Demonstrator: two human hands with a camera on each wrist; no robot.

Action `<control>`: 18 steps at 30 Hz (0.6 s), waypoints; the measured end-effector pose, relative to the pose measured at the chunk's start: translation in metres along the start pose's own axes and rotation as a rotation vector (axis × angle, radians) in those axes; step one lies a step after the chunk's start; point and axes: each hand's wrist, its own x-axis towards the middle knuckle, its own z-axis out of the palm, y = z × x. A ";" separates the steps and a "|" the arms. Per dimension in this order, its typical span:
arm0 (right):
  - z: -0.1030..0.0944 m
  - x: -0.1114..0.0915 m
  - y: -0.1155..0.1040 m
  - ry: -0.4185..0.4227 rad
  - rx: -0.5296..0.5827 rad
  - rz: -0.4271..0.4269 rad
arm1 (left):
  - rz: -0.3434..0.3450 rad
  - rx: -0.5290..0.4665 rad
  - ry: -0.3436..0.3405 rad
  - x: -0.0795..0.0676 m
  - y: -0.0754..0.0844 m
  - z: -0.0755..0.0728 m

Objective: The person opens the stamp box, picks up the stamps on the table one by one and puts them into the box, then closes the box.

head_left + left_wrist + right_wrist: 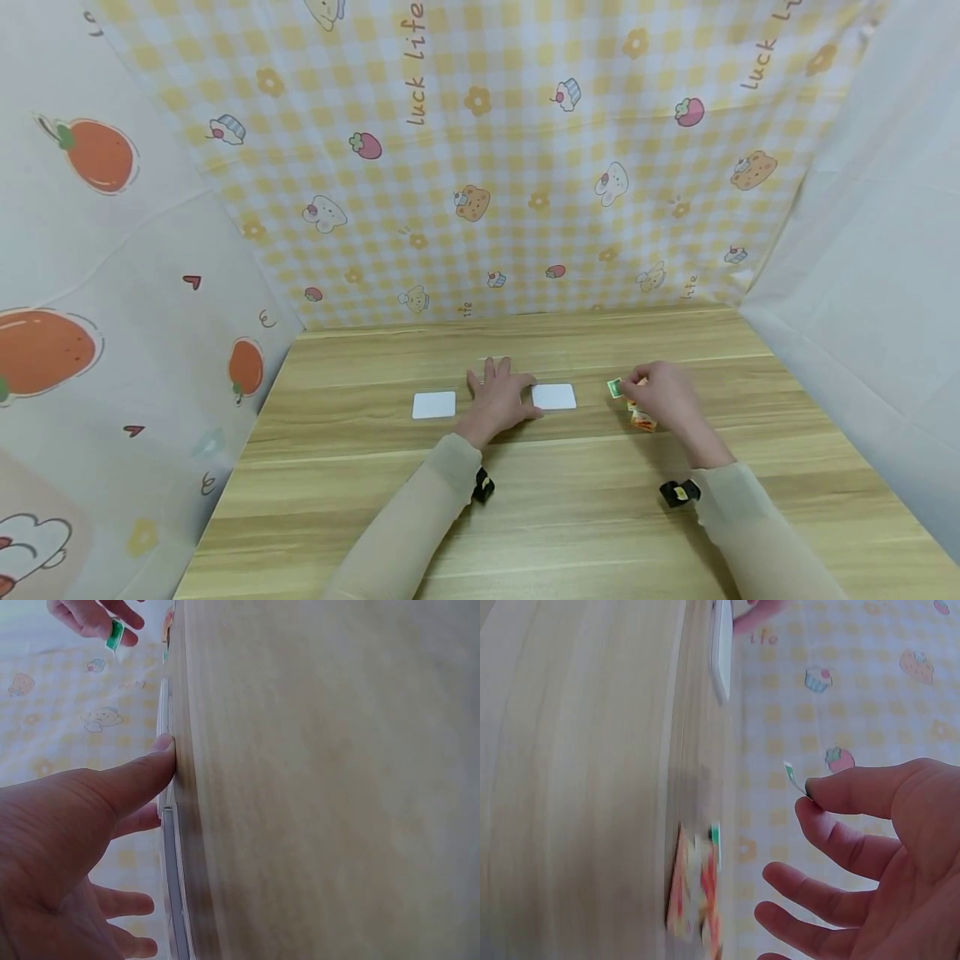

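Between finger and thumb, my right hand pinches a small green-and-white piece of paper, like a sticker, above the table. It looks slightly curled in the right wrist view, its other fingers spread loosely. My left hand lies spread at the left end of a flat white rectangle with rounded corners. Its thumb and index finger touch that end; what lies beneath the palm is hidden. Left of this hand sits another white rectangle.
Several small colourful paper pieces lie under and beside the right hand, partly covered. Faint transparent outlines show behind the white rectangles. A checked cloth hangs at the table's back edge, with pale cloths at both sides.
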 end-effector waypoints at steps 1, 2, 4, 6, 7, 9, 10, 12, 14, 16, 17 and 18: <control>0.003 0.001 -0.003 -0.007 0.011 0.004 | 0.001 -0.003 0.000 0.000 0.000 0.000; 0.005 0.002 -0.007 -0.011 0.026 0.009 | 0.003 -0.007 0.000 0.000 -0.001 -0.001; 0.011 0.003 -0.012 -0.014 0.050 0.022 | 0.007 -0.020 -0.001 0.000 -0.001 -0.001; 0.017 0.006 -0.017 -0.014 0.065 0.026 | 0.009 -0.027 -0.002 0.000 0.000 -0.001; 0.020 0.007 -0.019 -0.011 0.071 0.029 | 0.009 -0.031 -0.003 0.000 0.000 -0.001; 0.026 0.011 -0.023 -0.009 0.077 0.022 | 0.008 -0.030 -0.003 0.000 0.000 -0.002; 0.029 0.012 -0.026 -0.005 0.079 0.021 | 0.006 -0.027 -0.003 0.000 0.000 -0.002; 0.035 0.016 -0.030 0.002 0.083 0.018 | 0.008 -0.036 -0.004 0.000 -0.001 -0.002; 0.042 0.018 -0.034 0.002 0.089 0.020 | 0.010 -0.038 -0.003 0.000 -0.001 -0.002; 0.048 0.020 -0.037 0.000 0.085 0.035 | 0.010 -0.042 -0.004 0.000 -0.001 -0.002; 0.050 0.021 -0.038 -0.005 0.079 0.040 | 0.010 -0.042 -0.004 0.000 -0.001 -0.002; 0.053 0.022 -0.039 -0.013 0.070 0.045 | 0.008 -0.036 -0.003 0.000 -0.001 -0.002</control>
